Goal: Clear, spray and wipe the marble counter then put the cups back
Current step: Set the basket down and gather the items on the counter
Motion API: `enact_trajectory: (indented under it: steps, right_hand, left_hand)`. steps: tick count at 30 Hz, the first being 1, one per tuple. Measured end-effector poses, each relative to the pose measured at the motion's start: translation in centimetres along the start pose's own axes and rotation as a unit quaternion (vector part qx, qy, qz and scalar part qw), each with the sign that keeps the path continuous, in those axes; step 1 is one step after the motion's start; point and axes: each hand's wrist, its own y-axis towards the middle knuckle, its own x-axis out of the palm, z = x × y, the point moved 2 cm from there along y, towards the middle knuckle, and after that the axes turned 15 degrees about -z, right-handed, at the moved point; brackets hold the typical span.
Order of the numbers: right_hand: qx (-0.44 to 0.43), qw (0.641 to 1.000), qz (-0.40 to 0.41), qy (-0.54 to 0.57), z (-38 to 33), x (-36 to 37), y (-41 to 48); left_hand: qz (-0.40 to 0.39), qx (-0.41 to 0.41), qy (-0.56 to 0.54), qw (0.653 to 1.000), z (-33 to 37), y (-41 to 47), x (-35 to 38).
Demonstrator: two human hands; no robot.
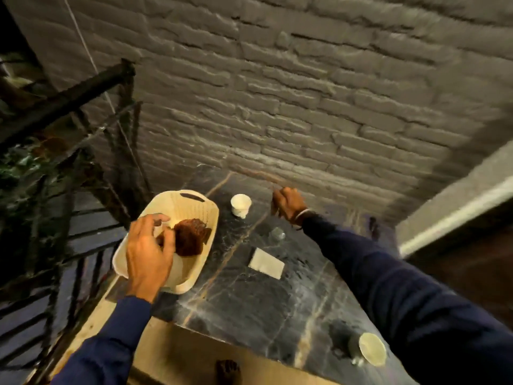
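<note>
A dark marble worktop [249, 301] carries a cream basket [191, 209] at its left edge. The left hand [147, 251] hangs over it, fingers [159, 218] loosely spread, just touching a brown cup [191, 237] inside. The right hand [287, 204] is clenched near a white cup [241, 205].

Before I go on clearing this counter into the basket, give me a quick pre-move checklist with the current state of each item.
1. Cream plastic basket resting on the dark marble counter: ok.
2. Left hand over the basket by the brown object; grip: cannot tell.
3. Right hand near the brick wall, closed; contents: cannot tell.
4. Counter cleared: not ok. White cup, small clear glass, white folded napkin and pale-lidded container remain.
5. Spray bottle in view: not ok.
</note>
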Motion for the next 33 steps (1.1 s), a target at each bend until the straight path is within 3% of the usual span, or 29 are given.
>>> enact_trajectory:
  steps: [4, 8, 11, 14, 20, 26, 29, 33]
  right_hand:
    - [0.045, 0.995, 0.068, 0.049, 1.8, 2.3, -7.8]
    - [0.143, 0.987, 0.06, 0.048, 4.9, 6.0, -13.3]
    - [0.22, 0.973, 0.067, 0.012, 8.2, 6.8, -16.0]
    - [0.266, 0.951, 0.147, -0.063, 11.4, 5.3, -17.7]
    - [0.314, 0.94, 0.128, 0.045, 20.0, 4.4, -16.5]
    - [0.307, 0.948, 0.059, -0.067, 26.7, 4.8, -14.8]
    - [0.32, 0.945, -0.003, -0.06, 28.8, 5.9, -13.9]
    - [0.31, 0.95, -0.002, -0.038, 30.1, 5.9, -12.9]
  left_hand:
    - [-0.107, 0.033, -0.027, 0.993, 2.2, -0.3, 2.9]
    - [-0.223, 0.124, -0.046, 0.966, 3.8, -1.3, 7.4]
    - [-0.353, 0.081, -0.085, 0.928, 4.4, -2.2, 11.2]
    - [-0.419, 0.068, -0.046, 0.904, 4.3, -2.1, 15.0]
    - [-0.483, 0.077, 0.073, 0.869, 4.8, 0.0, 22.0]
    - [-0.521, 0.115, 0.151, 0.832, 5.0, 1.5, 28.6]
    - [-0.537, 0.113, 0.226, 0.805, 4.7, 1.5, 30.9]
    - [-0.524, 0.133, 0.297, 0.787, 5.4, 1.9, 32.8]
